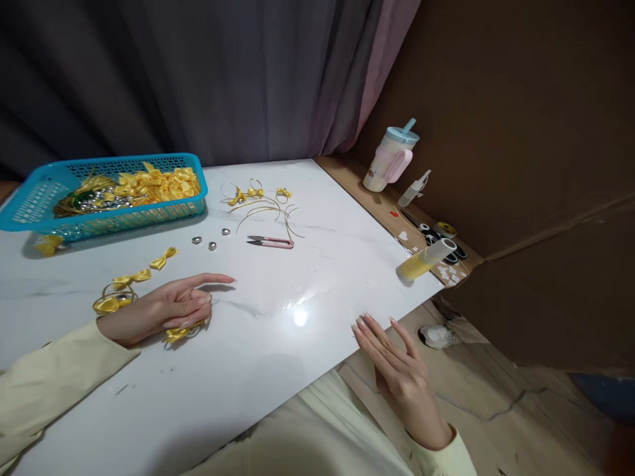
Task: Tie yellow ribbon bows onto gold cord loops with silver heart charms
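My left hand (169, 305) is over the table, index finger stretched out and the other fingers curled in. A yellow ribbon bow (179, 334) with a wire loop shows just below the curled fingers, which seem to grip it; the palm hides the exact hold. Beside the wrist lie a wired yellow bow (113, 303) and two loose bows, one of them a plain bow (164, 258). My right hand (394, 363) is at the table's front edge, fingers extended, holding nothing. Ahead lie silver drop-shaped beads (212, 246), pink-handled thread snips (270, 242) and gold wires (268, 210).
A blue basket (133, 217) at the left holds yellow bows, silver beads and gold wire. Several wired bows (255, 192) lie beyond the snips. A tube of yellow liquid (421, 262) stands near the right edge. A tumbler (389, 158) and a small bottle (413, 190) stand on cardboard.
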A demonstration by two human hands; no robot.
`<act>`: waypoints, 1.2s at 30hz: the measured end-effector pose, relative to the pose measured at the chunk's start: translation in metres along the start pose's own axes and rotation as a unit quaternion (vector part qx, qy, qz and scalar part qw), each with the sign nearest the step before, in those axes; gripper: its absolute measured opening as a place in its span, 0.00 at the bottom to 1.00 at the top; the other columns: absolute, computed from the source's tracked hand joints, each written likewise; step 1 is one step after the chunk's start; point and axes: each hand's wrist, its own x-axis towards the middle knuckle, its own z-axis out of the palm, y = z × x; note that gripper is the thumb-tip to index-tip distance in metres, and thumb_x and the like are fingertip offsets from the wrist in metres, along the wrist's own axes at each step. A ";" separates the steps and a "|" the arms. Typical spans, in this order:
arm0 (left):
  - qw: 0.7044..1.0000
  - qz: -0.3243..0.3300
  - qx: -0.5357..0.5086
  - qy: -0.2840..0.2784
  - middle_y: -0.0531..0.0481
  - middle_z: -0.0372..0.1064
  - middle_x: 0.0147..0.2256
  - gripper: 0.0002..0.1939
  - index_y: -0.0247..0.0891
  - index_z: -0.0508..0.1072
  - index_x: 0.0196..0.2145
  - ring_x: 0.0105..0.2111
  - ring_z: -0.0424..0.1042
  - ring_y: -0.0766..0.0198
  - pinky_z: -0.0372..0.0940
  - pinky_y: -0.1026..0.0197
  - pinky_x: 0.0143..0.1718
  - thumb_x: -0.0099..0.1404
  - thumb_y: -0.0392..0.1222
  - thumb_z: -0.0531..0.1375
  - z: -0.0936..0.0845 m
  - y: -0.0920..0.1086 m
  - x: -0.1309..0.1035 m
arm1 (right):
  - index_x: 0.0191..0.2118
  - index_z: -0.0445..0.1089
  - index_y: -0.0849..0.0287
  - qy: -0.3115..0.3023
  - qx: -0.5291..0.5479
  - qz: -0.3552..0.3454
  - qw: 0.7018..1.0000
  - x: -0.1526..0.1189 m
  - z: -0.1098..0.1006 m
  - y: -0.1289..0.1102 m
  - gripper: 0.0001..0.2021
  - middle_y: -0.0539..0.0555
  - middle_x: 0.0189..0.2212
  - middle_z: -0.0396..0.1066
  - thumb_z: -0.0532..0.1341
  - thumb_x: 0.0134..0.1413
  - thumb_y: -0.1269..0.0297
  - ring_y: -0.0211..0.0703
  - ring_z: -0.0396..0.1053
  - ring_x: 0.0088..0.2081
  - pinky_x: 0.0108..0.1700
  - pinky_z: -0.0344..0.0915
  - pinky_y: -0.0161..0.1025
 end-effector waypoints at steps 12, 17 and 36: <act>1.000 -0.009 0.004 0.004 0.61 0.50 0.15 0.26 0.35 0.56 0.57 0.19 0.44 0.69 0.52 0.63 0.28 0.63 0.42 0.55 0.002 0.003 -0.001 | 0.58 0.57 0.63 0.028 -0.016 0.038 0.999 -0.001 0.006 -0.008 0.28 0.57 0.52 0.66 0.48 0.52 0.87 0.46 0.59 0.57 0.60 0.49 0.54; 1.000 -0.001 0.005 0.004 0.61 0.50 0.15 0.27 0.35 0.56 0.57 0.19 0.45 0.69 0.52 0.64 0.28 0.62 0.43 0.56 0.001 0.002 0.000 | 0.54 0.62 0.60 0.085 -0.001 0.056 0.995 0.003 0.006 -0.012 0.22 0.55 0.47 0.71 0.53 0.55 0.84 0.47 0.65 0.53 0.60 0.49 0.53; 1.000 -0.006 -0.004 -0.011 0.61 0.46 0.15 0.28 0.34 0.52 0.59 0.19 0.44 0.68 0.51 0.63 0.26 0.64 0.45 0.53 0.003 0.003 -0.001 | 0.28 0.70 0.56 0.405 0.364 0.427 0.722 0.059 -0.078 0.058 0.06 0.54 0.37 0.75 0.67 0.45 0.63 0.52 0.70 0.46 0.47 0.70 0.46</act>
